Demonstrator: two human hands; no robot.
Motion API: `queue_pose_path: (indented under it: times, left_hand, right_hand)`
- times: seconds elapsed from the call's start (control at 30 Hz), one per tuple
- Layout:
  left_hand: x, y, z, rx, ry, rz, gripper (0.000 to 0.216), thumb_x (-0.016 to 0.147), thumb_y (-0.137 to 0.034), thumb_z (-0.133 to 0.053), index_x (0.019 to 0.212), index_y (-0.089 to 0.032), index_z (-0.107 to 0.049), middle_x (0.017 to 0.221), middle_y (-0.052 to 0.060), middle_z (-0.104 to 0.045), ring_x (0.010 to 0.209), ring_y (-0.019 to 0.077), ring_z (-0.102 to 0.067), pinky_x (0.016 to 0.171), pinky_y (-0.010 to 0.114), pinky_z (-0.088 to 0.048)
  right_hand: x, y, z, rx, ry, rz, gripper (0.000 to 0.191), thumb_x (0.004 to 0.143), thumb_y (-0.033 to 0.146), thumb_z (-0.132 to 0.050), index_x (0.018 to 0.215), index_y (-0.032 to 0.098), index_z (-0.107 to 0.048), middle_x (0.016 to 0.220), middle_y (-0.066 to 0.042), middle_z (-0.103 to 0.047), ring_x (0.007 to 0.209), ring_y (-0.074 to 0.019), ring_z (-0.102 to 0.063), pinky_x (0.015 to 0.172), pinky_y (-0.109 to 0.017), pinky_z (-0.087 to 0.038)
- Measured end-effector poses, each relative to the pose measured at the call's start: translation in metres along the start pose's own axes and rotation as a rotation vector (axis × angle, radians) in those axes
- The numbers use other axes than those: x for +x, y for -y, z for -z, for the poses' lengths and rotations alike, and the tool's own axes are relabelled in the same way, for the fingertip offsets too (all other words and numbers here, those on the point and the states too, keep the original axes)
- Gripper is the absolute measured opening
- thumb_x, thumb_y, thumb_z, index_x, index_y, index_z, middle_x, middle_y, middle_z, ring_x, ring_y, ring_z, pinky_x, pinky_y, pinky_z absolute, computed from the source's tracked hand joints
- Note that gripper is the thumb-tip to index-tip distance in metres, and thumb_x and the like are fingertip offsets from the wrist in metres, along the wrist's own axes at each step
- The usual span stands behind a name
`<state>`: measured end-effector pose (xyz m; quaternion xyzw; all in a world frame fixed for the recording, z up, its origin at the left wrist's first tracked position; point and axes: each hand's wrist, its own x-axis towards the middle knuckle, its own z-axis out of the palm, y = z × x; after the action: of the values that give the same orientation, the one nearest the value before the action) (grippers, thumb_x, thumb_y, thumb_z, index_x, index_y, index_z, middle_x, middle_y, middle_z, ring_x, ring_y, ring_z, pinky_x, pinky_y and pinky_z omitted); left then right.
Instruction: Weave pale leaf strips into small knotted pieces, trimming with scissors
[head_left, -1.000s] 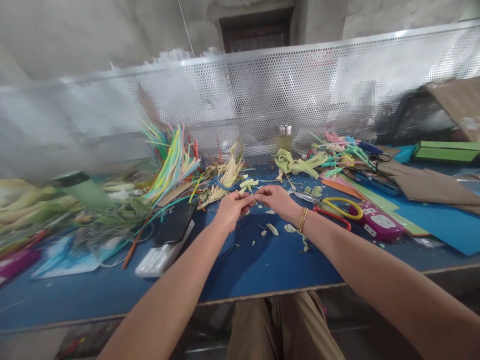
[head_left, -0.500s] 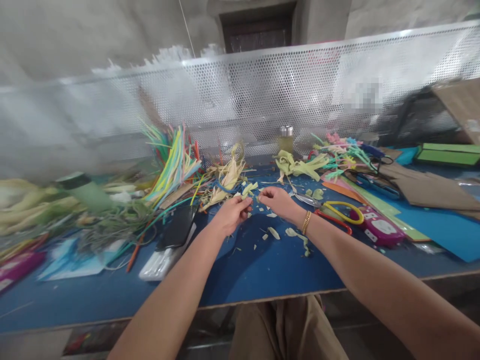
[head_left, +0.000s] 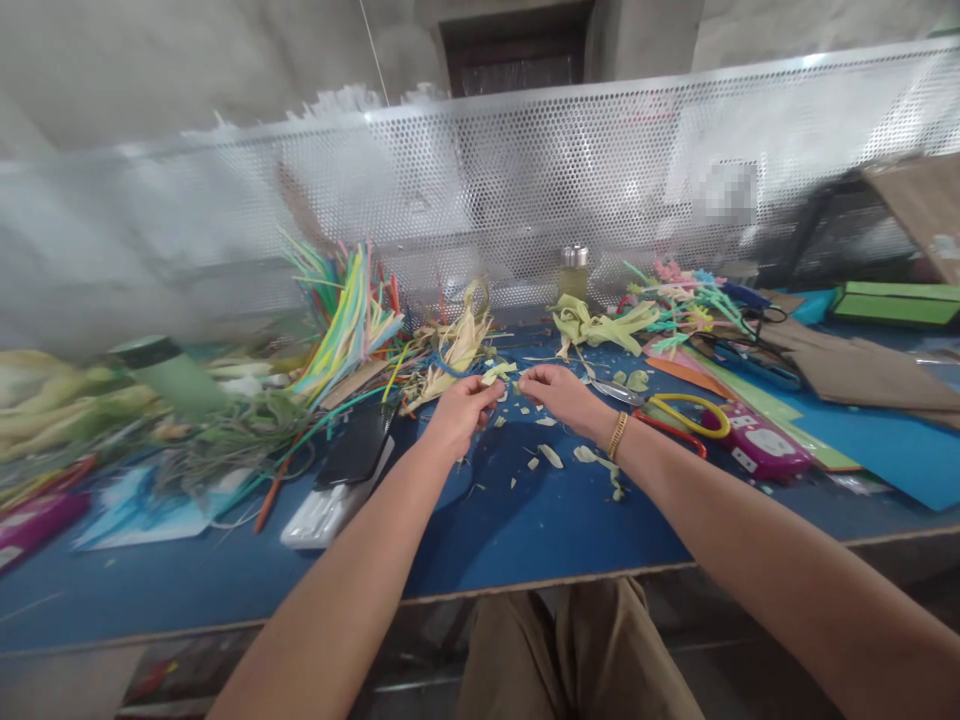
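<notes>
Above the middle of the blue tabletop (head_left: 555,545), my two hands face each other with their fingertips a little apart. My left hand (head_left: 461,412) is closed in a pinch; what it holds, if anything, is too small to make out. A pale green husk piece (head_left: 499,373) shows just beyond its fingertips. My right hand (head_left: 561,397), with a gold bracelet (head_left: 617,437) at the wrist, pinches a small green bit (head_left: 516,385), probably husk. Husk scraps (head_left: 550,456) lie scattered below. Scissors (head_left: 686,415) with yellow and red handles rest right of my right hand.
Dried corn husks (head_left: 461,345) and a greener husk bunch (head_left: 600,322) lie behind my hands. To the left are colourful pipe cleaners (head_left: 349,320), a black phone (head_left: 354,447) and a green cup (head_left: 169,375). At right sit a purple box (head_left: 757,443), cardboard (head_left: 855,360) and blue sheets (head_left: 892,455).
My hands stay almost in place, fingertips still close together. The view has shifted very slightly, with the near table edge a little higher in the picture.
</notes>
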<state>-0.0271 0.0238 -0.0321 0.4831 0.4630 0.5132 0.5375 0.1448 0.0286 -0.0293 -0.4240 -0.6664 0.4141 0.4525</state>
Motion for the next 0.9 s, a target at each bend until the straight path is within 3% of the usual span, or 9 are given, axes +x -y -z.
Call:
queue_pose_path:
  times: [0.27, 0.4, 0.53, 0.7, 0.9]
  left_hand:
    - [0.001, -0.004, 0.001, -0.214, -0.165, 0.001, 0.028, 0.061, -0.024, -0.081, 0.075, -0.016, -0.059, 0.062, -0.004, -0.052, 0.053, 0.0047, -0.048, 0.045, 0.013, -0.033]
    - [-0.002, 0.001, -0.003, -0.107, -0.088, 0.056, 0.030, 0.058, -0.027, -0.083, 0.075, -0.016, -0.062, 0.059, -0.005, -0.049, 0.048, 0.0043, -0.040, 0.040, 0.015, -0.023]
    - [-0.005, 0.006, -0.011, -0.024, 0.009, -0.015, 0.035, 0.056, -0.031, -0.086, 0.081, -0.015, -0.067, 0.069, -0.002, -0.056, 0.050, 0.0041, -0.039, 0.041, 0.018, -0.022]
    - [-0.004, 0.005, -0.013, -0.014, -0.048, -0.018, 0.033, 0.057, -0.036, -0.084, 0.074, -0.015, -0.065, 0.058, -0.005, -0.047, 0.049, 0.0047, -0.036, 0.043, 0.020, -0.022]
    - [-0.004, 0.004, -0.011, 0.064, -0.073, -0.059, 0.031, 0.060, -0.037, -0.081, 0.074, -0.015, -0.066, 0.061, -0.003, -0.054, 0.049, 0.0057, -0.038, 0.045, 0.021, -0.024]
  right_hand:
    - [0.007, -0.007, 0.001, 0.367, -0.064, -0.138, 0.014, 0.073, 0.031, -0.063, 0.072, 0.020, -0.055, 0.071, 0.000, -0.057, 0.069, -0.0120, -0.053, 0.060, -0.024, -0.041]
    - [0.006, -0.009, -0.001, 0.272, -0.073, -0.048, 0.017, 0.076, 0.035, -0.062, 0.074, 0.020, -0.054, 0.065, 0.003, -0.053, 0.059, -0.0098, -0.046, 0.057, -0.024, -0.038]
    - [0.004, -0.008, -0.006, 0.129, -0.102, 0.047, 0.017, 0.079, 0.035, -0.059, 0.075, 0.020, -0.053, 0.062, 0.005, -0.048, 0.056, -0.0098, -0.041, 0.054, -0.024, -0.034]
    - [0.002, -0.010, -0.012, -0.029, -0.115, 0.159, 0.013, 0.079, 0.030, -0.059, 0.073, 0.019, -0.055, 0.069, 0.002, -0.055, 0.064, -0.0117, -0.048, 0.062, -0.027, -0.039]
    - [0.004, -0.012, -0.011, -0.033, -0.096, 0.106, 0.010, 0.074, 0.024, -0.062, 0.081, 0.018, -0.060, 0.076, 0.000, -0.062, 0.070, -0.0130, -0.055, 0.069, -0.028, -0.044]
